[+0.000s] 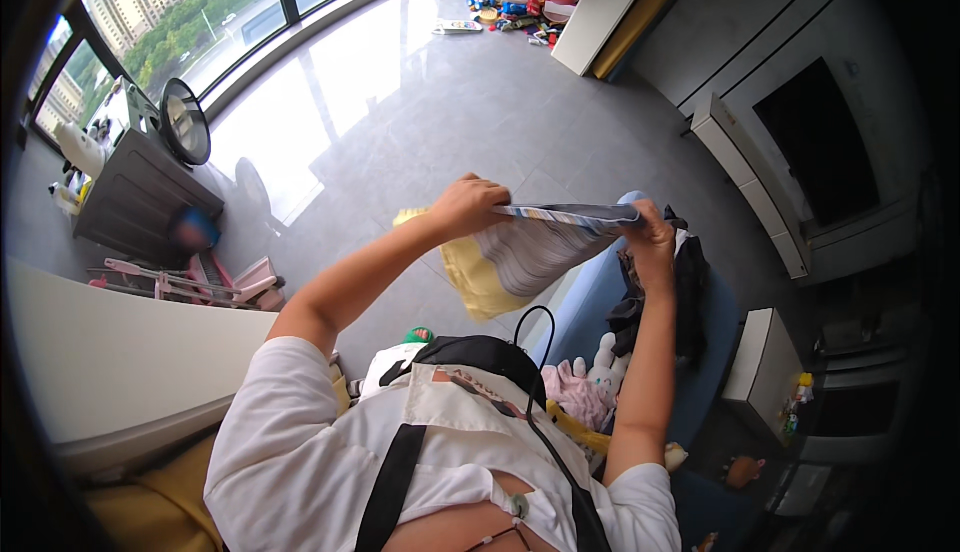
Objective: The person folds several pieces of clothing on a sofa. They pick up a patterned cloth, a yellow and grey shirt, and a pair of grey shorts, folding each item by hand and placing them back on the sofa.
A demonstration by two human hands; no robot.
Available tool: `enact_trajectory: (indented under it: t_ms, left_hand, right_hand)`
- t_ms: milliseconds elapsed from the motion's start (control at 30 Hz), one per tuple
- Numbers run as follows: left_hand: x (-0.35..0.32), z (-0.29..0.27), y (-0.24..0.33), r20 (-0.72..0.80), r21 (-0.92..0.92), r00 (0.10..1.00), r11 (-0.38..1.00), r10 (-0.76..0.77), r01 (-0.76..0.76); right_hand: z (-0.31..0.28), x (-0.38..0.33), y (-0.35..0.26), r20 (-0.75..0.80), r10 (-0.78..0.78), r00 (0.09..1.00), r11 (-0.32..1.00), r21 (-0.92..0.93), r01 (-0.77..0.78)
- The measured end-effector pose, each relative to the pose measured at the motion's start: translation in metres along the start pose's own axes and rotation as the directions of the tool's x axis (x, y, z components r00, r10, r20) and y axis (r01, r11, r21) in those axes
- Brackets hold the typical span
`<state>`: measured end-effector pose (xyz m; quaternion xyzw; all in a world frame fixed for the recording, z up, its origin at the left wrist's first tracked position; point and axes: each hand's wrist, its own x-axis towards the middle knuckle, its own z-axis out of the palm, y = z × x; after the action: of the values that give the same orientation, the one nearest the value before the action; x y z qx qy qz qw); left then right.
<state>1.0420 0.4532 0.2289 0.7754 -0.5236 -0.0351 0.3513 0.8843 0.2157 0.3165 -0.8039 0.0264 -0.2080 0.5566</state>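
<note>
Both of my hands hold up a piece of clothing (pixel 535 252), grey with thin stripes, a striped upper edge and a pale yellow part hanging on the left. My left hand (pixel 472 204) grips the left end of that upper edge. At the other end, my right hand (pixel 652 240) has its fingers closed around the bunched edge. The garment hangs between them, and whether it is a top or a bottom cannot be told. Under my right arm lie dark clothes (pixel 690 292) on a blue sofa (pixel 580 312).
A pink plush toy (pixel 575 397) sits on the sofa near my body. To the left stand a grey washing machine (pixel 145 192) with its round door open and pink folded frames (pixel 240 282). Toys (pixel 510 2) lie by the far window. A long white cabinet (pixel 750 182) runs along the right.
</note>
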Motion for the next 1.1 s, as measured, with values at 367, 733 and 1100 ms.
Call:
enact_trajectory:
  t_ms: [367, 733, 1100]
  left_hand:
    - [-0.064, 0.054, -0.015, -0.090, -0.416, 0.963, 0.888, -0.254, 0.195]
    - [-0.068, 0.028, 0.025, -0.419, -0.458, 0.886, 0.889, -0.200, -0.016]
    - [-0.068, 0.046, 0.010, 0.256, -0.942, 0.785, 0.037, -0.564, 0.334]
  right_hand:
    - [-0.058, -0.005, -0.039, -0.510, 0.010, 0.860, 0.996, 0.077, 0.034]
    - [-0.089, -0.019, -0.056, -0.631, -0.016, 0.776, 0.992, 0.087, 0.091]
    - [-0.093, -0.026, -0.062, -0.581, -0.018, 0.814, 0.987, 0.120, 0.108]
